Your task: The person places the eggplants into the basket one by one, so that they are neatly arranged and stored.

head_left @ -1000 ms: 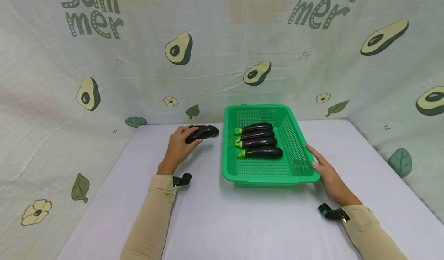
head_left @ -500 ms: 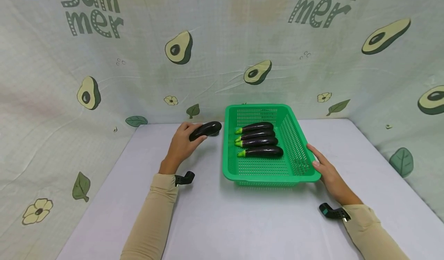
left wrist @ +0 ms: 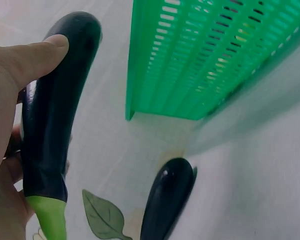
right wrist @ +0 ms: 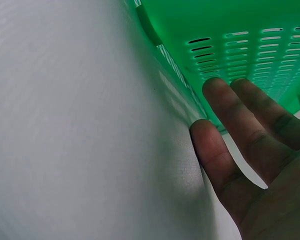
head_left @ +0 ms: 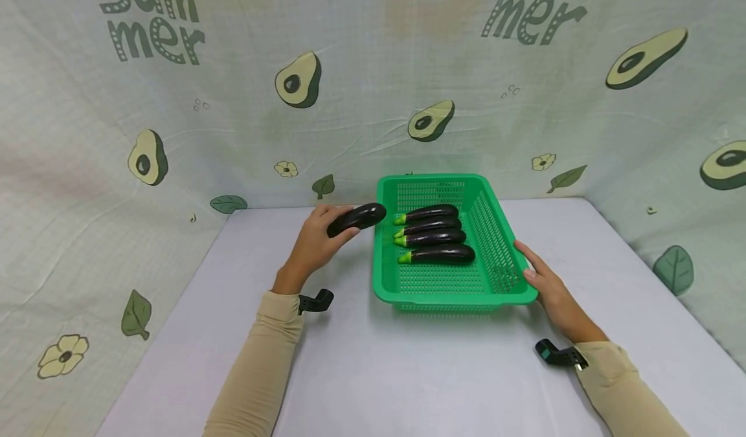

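Observation:
My left hand (head_left: 315,243) holds a glossy dark purple eggplant (head_left: 367,215) above the table, with its rounded end at the left rim of the green plastic basket (head_left: 381,288). In the left wrist view the thumb lies along that eggplant, its green stem pointing down. A second eggplant (left wrist: 167,200) lies on the table below; the held one and the hand hide it in the head view. Several eggplants (head_left: 437,254) lie in the basket, stems to the left. At the basket's right side rests my right hand (head_left: 556,304), its straight fingers (right wrist: 245,122) touching the outer wall.
A white-covered table (head_left: 431,372) carries the basket. Behind it hangs a cloth (head_left: 361,48) printed with avocados, leaves and lettering. Each wrist wears a black camera band, one on the left (head_left: 316,301) and one on the right (head_left: 559,355).
My left hand has lifted the eggplant and carried it right, toward the basket's left rim. The right hand and the basket have stayed in place.

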The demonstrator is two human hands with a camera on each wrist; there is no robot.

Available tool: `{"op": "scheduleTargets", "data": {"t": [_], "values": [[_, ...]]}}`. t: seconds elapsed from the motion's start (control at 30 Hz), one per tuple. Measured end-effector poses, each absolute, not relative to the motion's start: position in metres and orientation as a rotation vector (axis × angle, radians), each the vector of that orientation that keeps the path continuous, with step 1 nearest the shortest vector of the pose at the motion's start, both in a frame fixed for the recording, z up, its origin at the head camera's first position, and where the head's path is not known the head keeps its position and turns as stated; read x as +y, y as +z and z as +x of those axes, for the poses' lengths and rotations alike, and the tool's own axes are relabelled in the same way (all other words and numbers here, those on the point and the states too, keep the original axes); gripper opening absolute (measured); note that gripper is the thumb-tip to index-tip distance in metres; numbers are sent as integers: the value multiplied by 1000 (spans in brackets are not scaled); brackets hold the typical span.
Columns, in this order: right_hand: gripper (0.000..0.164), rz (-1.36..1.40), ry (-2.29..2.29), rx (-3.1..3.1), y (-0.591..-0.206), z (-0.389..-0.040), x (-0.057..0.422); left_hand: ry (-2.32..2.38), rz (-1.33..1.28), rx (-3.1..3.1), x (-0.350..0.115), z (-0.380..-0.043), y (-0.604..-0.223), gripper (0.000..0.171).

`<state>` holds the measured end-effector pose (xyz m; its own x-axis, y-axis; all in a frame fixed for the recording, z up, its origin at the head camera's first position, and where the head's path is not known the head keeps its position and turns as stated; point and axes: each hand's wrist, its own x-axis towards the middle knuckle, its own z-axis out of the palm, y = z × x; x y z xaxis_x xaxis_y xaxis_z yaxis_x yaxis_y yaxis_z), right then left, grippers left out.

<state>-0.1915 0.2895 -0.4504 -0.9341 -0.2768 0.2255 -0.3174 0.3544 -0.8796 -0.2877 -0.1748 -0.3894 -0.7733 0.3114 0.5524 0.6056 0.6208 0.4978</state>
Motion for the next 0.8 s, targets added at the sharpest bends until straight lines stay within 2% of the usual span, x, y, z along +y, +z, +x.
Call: {"op": "scheduleTargets", "data": {"t": [0.47, 0.8], "values": [[55, 534, 1680, -2556, -451, -190, 291, -1008, -935, -2487, -144, -275, -374, 50], [55, 563, 1696, -2531, -453, -192, 291, -1051, -1119, -2548, -121, -282, -350, 48]]}}
